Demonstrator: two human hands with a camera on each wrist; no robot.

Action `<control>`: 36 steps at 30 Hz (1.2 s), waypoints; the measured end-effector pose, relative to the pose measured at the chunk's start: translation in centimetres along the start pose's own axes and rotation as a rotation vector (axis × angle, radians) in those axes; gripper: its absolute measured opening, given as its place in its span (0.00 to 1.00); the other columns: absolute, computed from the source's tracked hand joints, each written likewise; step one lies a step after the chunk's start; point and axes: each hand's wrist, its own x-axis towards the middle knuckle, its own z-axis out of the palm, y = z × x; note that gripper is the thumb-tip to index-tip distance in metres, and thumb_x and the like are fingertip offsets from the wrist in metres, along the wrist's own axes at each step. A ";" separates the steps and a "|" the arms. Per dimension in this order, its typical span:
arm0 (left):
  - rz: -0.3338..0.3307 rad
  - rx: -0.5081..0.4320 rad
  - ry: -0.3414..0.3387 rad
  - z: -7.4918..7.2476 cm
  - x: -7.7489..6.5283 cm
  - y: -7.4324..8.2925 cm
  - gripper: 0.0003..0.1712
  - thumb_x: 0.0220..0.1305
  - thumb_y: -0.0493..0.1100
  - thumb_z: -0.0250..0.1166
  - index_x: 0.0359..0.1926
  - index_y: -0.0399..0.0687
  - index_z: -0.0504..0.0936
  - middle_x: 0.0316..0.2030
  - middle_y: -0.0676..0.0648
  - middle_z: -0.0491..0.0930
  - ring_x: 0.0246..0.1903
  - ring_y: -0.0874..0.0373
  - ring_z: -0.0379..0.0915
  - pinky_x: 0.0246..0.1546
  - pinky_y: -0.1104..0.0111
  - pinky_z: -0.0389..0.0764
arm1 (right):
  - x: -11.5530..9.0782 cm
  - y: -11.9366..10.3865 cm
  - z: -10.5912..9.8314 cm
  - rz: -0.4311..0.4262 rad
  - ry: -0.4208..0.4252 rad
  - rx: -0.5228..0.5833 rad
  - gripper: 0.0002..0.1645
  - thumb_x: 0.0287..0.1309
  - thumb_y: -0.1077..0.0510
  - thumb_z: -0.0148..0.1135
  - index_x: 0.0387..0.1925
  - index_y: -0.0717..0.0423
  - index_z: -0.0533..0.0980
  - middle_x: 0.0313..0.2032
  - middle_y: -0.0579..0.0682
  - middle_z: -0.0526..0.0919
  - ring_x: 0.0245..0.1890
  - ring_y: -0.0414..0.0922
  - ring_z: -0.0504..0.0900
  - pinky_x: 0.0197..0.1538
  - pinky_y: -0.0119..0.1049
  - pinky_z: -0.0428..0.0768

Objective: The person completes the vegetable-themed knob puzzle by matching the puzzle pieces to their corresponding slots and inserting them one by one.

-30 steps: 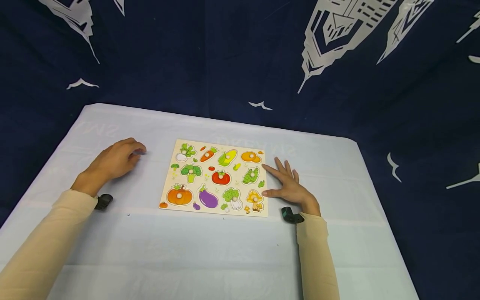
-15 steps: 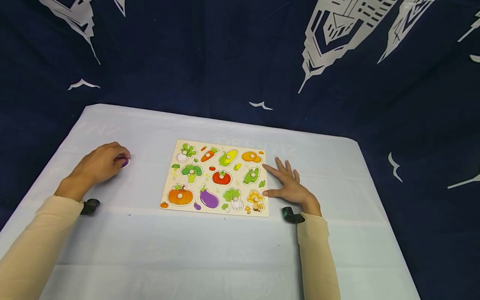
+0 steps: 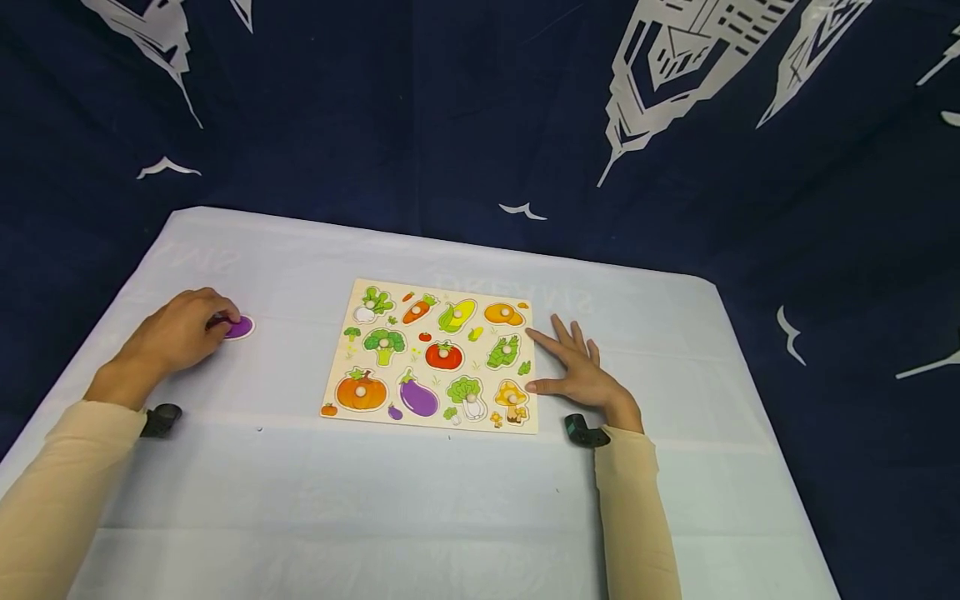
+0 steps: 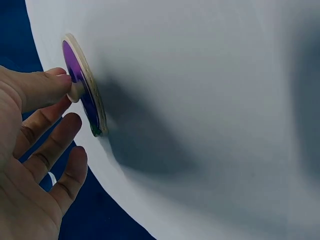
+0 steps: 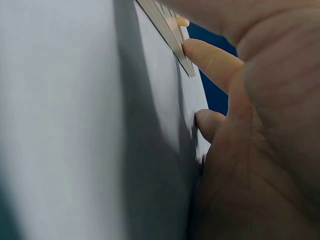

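Observation:
At the left of the table, my left hand (image 3: 171, 333) holds a purple eggplant puzzle piece (image 3: 240, 327). In the left wrist view, thumb and forefinger pinch the small wooden knob (image 4: 76, 93) on the piece's painted face, while the other fingers are spread. The piece stands close over the white cloth there and throws a shadow. A wooden vegetable puzzle board (image 3: 480, 382) lies flat mid-table. Its eggplant picture (image 3: 417, 397) shows no knob, unlike the other vegetables around it. My right hand (image 3: 581, 375), fingers spread, touches the board's right edge with thumb and forefinger.
A white cloth (image 3: 360, 500) covers the table. Behind it hangs a dark blue curtain (image 3: 465, 125) with white printed shapes. Small black devices are worn on the left wrist (image 3: 161, 421) and the right wrist (image 3: 583, 432).
My left hand has moved left, away from the board, and more of the eggplant piece now shows beyond its fingers. The right hand and the board have stayed put.

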 end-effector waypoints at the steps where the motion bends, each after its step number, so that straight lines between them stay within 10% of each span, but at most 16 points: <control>1: -0.001 0.000 -0.001 -0.1 -0.1 -0.1 0.12 0.62 0.30 0.61 0.46 0.34 0.82 0.48 0.32 0.78 0.51 0.36 0.71 0.53 0.39 0.72 | 0.0 0.0 0.0 -0.003 0.001 -0.001 0.59 0.47 0.38 0.77 0.77 0.34 0.57 0.81 0.50 0.32 0.78 0.57 0.20 0.73 0.65 0.23; 36: 0.014 -0.002 -0.011 -0.4 -0.3 -0.1 0.11 0.63 0.26 0.62 0.46 0.34 0.82 0.38 0.36 0.80 0.39 0.43 0.73 0.47 0.43 0.77 | 0.0 -0.1 0.0 0.004 -0.001 -0.008 0.59 0.47 0.38 0.77 0.77 0.34 0.56 0.81 0.50 0.31 0.78 0.57 0.20 0.73 0.65 0.23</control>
